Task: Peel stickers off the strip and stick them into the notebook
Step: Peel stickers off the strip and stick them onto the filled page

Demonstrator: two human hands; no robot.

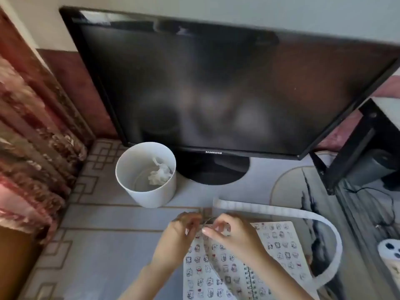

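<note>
An open spiral notebook (281, 252) lies at the bottom centre, both pages covered with several rows of small cartoon stickers. A long white sticker strip (281, 210) runs from my hands out to the right and curls back down past the notebook's right edge. My left hand (179, 237) and my right hand (233, 234) meet above the notebook's top left corner. Both pinch the near end of the strip between thumb and fingertips. The strip's end between my fingers is blurred.
A white paper cup (147, 174) with crumpled tissue inside stands behind my hands. A black Samsung monitor (216, 87) fills the back. A black stand (355, 148) with a cable is at the right, a patterned curtain (32, 137) at the left.
</note>
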